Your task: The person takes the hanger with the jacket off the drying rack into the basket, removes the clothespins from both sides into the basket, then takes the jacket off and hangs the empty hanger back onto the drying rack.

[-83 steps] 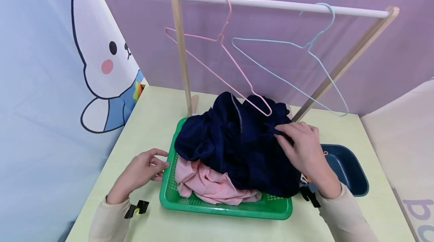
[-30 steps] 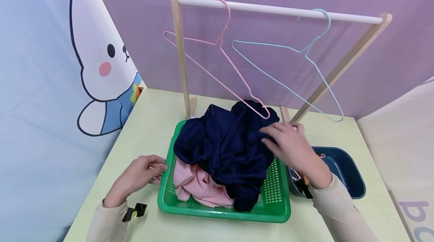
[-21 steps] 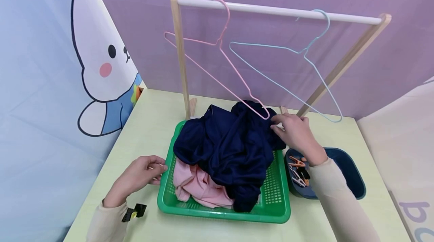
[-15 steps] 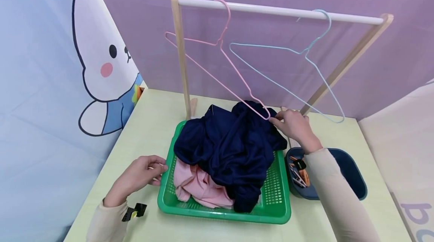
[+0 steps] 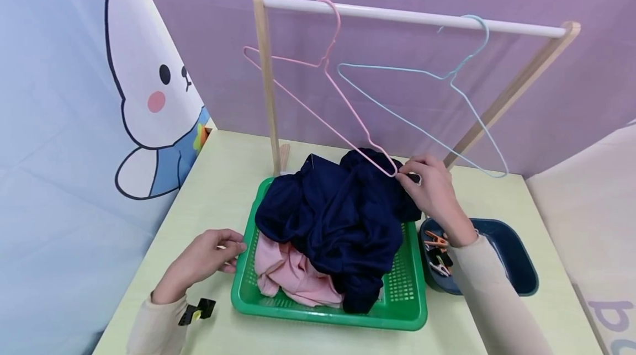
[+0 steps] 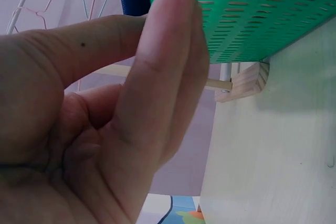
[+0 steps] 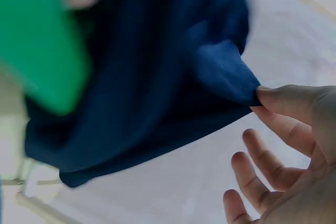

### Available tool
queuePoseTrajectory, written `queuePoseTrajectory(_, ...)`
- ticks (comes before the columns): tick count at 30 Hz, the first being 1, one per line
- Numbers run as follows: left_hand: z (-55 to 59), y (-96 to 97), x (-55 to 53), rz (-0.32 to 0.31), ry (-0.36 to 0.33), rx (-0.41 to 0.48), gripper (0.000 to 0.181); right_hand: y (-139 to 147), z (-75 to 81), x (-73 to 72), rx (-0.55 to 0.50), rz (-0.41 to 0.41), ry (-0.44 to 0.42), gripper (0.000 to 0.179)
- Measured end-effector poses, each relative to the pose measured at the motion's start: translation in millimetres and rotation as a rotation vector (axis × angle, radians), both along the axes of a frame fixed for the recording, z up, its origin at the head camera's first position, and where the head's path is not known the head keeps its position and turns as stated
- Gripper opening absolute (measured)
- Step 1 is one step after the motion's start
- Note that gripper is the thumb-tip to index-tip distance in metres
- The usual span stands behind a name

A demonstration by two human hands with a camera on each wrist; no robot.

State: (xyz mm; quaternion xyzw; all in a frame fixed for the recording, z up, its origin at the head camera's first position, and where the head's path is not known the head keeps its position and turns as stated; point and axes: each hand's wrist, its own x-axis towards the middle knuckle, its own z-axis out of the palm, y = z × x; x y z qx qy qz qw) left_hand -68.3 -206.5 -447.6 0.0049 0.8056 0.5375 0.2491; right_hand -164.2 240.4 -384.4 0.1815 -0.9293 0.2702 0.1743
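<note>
A navy blue garment lies bunched over a pink cloth in the green basket. My right hand pinches a corner of the navy garment between thumb and index finger. In the right wrist view that corner is drawn to a point, while the other fingers of the hand are spread apart below. At the basket's left side, my left hand touches the rim with loosely extended fingers. The left wrist view has those fingers against the green mesh wall, with the thumb tip partly hidden.
Behind the basket stands a rack with a white bar. From it hang a pink hanger, its lower end just over the garment, and a light blue hanger. A dark blue bin with several clips stands right of the basket.
The navy garment was spread wider toward the right and front, and now sits further in. My right hand released it, moved back and right, and pinches its rear right corner. The left hand stayed at the rim.
</note>
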Motion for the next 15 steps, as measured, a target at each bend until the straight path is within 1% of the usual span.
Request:
queuePoseTrajectory(2, 1.1, -0.5, 0.2, -0.004, 0.0, -0.004, 0.026, -6, 10.6, 14.7, -0.047, 0.045, 0.104, 0.005)
queuePoseTrajectory(4, 1.7, -0.7, 0.5, -0.002, 0.0, -0.009, 0.026, -10, 20.7, 29.0, -0.082, 0.091, 0.189, 0.009)
queuePoseTrajectory(6, 1.9, -0.9, 0.6, -0.002, -0.001, -0.007, 0.025, -13, 29.1, 42.8, -0.102, 0.118, 0.25, 0.01)
queuePoseTrajectory(8, 1.8, -0.8, 0.7, -0.001, -0.003, -0.004, 0.026, -17, 35.7, 55.6, -0.118, 0.138, 0.291, 0.005)
queuePoseTrajectory(9, 1.7, -0.8, 0.7, 0.0, -0.004, -0.003, 0.026, -19, 38.4, 61.5, -0.121, 0.145, 0.31, 0.009)
queuePoseTrajectory(13, 1.1, -0.5, 0.8, 0.005, -0.006, -0.005, 0.026, -30, 49.0, 82.9, -0.115, 0.186, 0.381, 0.038)
queuePoseTrajectory(14, 1.0, -0.4, 0.9, 0.007, -0.008, -0.005, 0.027, -34, 52.0, 87.8, -0.112, 0.203, 0.4, 0.042)
queuePoseTrajectory(15, 0.8, -0.3, 1.0, 0.008, -0.009, -0.005, 0.027, -38, 54.9, 92.6, -0.107, 0.22, 0.417, 0.042)
